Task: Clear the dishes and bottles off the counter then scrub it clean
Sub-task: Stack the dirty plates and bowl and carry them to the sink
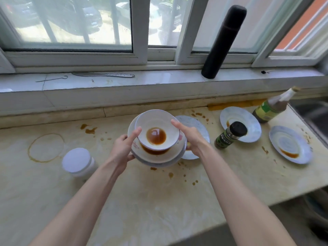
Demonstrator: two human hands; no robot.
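A stack of white bowls (156,153) with brown sauce in them is held above the stained beige counter (159,201). My left hand (124,150) grips the stack's left side, thumb on the top bowl's rim. My right hand (190,137) holds the right side, thumb lying along the rim. A bluish plate (197,126) lies behind the stack. Two more plates (252,128) (291,144) with sauce sit to the right. A small black-capped bottle (230,137) and a tall green-labelled bottle (273,107) stand among them. A white-lidded jar (78,162) stands at the left.
A black cylinder (223,41) leans on the window sill. A knife (104,74) and a thin metal hook (53,79) lie on the sill's left part. A dark sink (312,114) is at the far right. The counter's front edge drops off at lower right.
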